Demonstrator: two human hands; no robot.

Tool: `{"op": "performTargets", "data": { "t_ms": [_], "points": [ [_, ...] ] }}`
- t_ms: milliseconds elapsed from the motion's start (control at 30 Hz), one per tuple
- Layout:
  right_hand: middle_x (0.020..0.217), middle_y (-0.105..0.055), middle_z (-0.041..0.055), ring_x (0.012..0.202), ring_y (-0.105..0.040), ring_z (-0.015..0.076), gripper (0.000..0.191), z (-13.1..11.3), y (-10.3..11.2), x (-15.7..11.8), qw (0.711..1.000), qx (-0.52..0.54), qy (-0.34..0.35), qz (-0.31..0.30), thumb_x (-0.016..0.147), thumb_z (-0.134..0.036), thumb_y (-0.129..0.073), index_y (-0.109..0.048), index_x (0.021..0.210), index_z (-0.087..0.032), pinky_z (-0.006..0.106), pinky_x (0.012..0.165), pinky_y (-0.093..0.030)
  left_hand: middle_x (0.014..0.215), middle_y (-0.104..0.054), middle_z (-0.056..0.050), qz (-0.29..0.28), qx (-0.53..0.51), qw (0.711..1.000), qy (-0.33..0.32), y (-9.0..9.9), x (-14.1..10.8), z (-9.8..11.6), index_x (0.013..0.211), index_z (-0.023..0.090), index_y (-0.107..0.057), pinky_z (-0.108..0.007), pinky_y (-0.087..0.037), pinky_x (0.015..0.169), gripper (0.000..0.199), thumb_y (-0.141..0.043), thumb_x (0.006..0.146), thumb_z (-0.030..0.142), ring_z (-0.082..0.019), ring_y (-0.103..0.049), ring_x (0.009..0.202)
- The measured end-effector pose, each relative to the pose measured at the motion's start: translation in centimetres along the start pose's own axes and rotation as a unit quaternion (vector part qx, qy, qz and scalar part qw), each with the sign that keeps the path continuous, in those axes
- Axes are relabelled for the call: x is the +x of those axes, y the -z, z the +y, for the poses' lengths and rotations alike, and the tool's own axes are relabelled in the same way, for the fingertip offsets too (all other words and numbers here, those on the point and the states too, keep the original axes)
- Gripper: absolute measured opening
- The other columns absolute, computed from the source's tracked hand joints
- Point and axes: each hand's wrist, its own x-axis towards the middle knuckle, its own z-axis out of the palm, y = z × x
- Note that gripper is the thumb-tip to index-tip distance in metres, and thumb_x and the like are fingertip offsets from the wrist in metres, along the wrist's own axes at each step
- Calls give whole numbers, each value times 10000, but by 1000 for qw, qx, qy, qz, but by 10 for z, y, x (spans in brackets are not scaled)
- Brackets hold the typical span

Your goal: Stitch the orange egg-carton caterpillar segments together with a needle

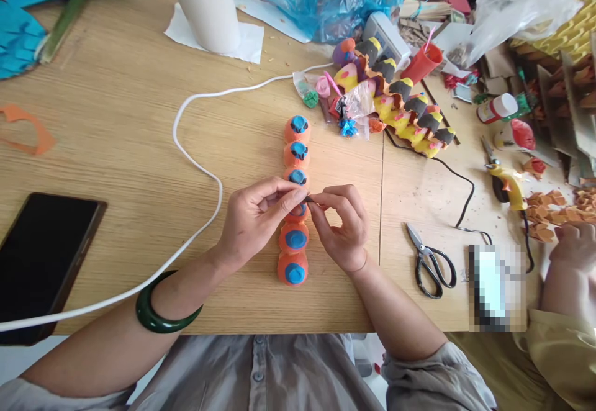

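Observation:
An orange caterpillar [295, 212] made of several round segments with blue spots lies lengthwise on the wooden table [116, 119]. My left hand [254, 218] and my right hand [342, 225] meet over its middle segment. Their fingertips pinch a small dark piece [310, 199] between them, right above the craft. A green bangle [162, 311] sits on my left wrist.
A black phone [41, 262] lies at the left, and a white cable [195, 169] curves across the table. Black scissors [431, 265] and a yellow glue gun [510, 184] lie at the right. A yellow and black craft [400, 110] sits farther back. Another person's hand [575, 243] rests at the far right.

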Motion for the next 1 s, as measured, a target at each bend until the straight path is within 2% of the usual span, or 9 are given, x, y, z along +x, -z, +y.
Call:
{"op": "performTargets", "data": {
  "t_ms": [100,167,233,500,633,767,867,1000],
  "points": [
    [907,-687,17,752,-649,151,141,0,1,1,1000,5,-2,-2,977,-120,-667,-663,1045,-244,330,643,-585,1000,-808,-30,-31,-10,998,-44,3,1,-5,1133,197,-789,-218,-628,762,209,-734,970,316,-127,-755,805],
    [904,-699,14,741,-648,149,128,0,1,1,1000,9,1,-3,986,-131,-662,-665,1044,-245,334,651,-587,1042,-798,-28,-45,5,995,-90,5,2,-9,1128,211,-801,-208,-623,786,189,-761,950,261,-125,-754,860],
    [903,-704,15,746,-655,149,123,1,1,1,1000,11,0,-4,995,-136,-651,-670,1050,-245,339,666,-592,1007,-788,-19,-40,27,993,-109,5,4,-11,1057,212,-817,-192,-613,767,123,-753,952,219,-113,-745,841],
    [956,-694,30,773,-639,143,196,2,-1,-1,998,44,-52,-14,969,-157,-688,-681,1146,-241,307,637,-600,924,-793,-5,-21,37,995,-85,3,6,-6,1024,208,-826,-181,-590,688,119,-723,966,209,-95,-732,728],
    [970,-714,31,789,-661,145,218,2,-1,-2,999,25,-24,-11,966,-131,-689,-677,1151,-247,312,648,-611,921,-798,-4,-26,37,996,-76,3,5,-5,1009,213,-828,-193,-588,683,118,-720,967,231,-101,-727,721],
    [915,-715,16,761,-667,146,173,1,-1,0,1000,-8,4,7,959,-116,-704,-678,1070,-246,320,648,-604,881,-790,-3,-25,39,997,-54,3,4,-4,966,202,-821,-209,-588,663,120,-723,962,271,-111,-719,690],
    [894,-712,11,739,-656,143,165,2,-1,1,1000,-6,3,8,956,-109,-704,-674,1049,-242,318,643,-597,882,-790,-4,-25,31,998,-43,2,4,-2,966,207,-822,-209,-582,651,132,-717,965,287,-111,-714,681],
    [956,-719,31,801,-682,163,182,3,-1,-1,1000,9,-12,-11,965,-140,-691,-677,1110,-250,338,673,-618,842,-780,-8,-21,33,999,-32,2,4,0,943,212,-819,-223,-578,633,170,-712,969,341,-122,-702,660]
  ]
}}
